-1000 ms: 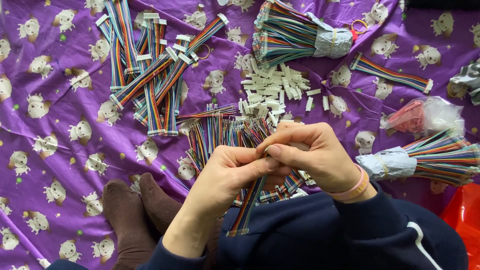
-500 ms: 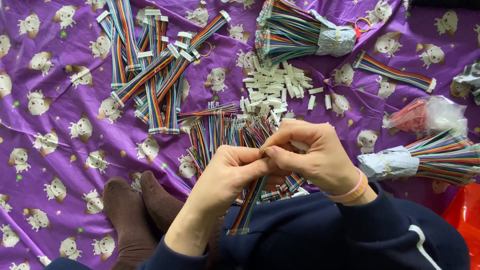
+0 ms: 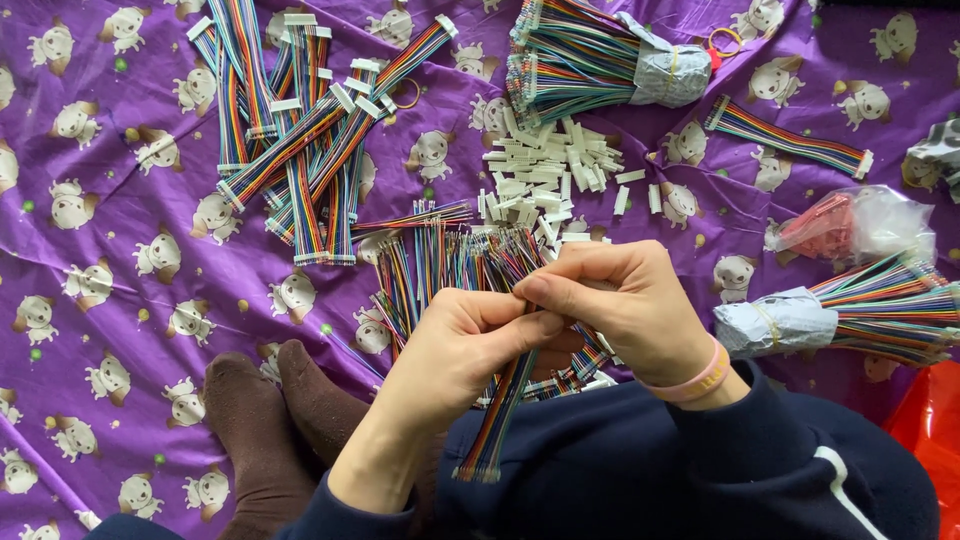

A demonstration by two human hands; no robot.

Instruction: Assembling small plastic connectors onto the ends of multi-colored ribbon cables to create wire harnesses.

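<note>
My left hand (image 3: 460, 345) pinches a multicoloured ribbon cable (image 3: 500, 410) that hangs down toward my lap. My right hand (image 3: 630, 310), with a pink band on its wrist, meets it fingertip to fingertip at the cable's upper end; whatever small part it holds there is hidden by the fingers. Just beyond both hands lies a loose spread of coloured wire strips (image 3: 450, 260). A heap of small white plastic connectors (image 3: 545, 175) sits behind that.
A purple patterned cloth (image 3: 110, 200) covers the floor. Finished ribbon cables with white ends (image 3: 300, 130) pile at top left. Wrapped wire bundles lie at top centre (image 3: 600, 60) and right (image 3: 850, 310). A clear bag (image 3: 850, 225) is at right. My socked feet (image 3: 270, 420) rest bottom left.
Both hands stay together at the cable's end with only slight finger movement. Nothing else has moved.
</note>
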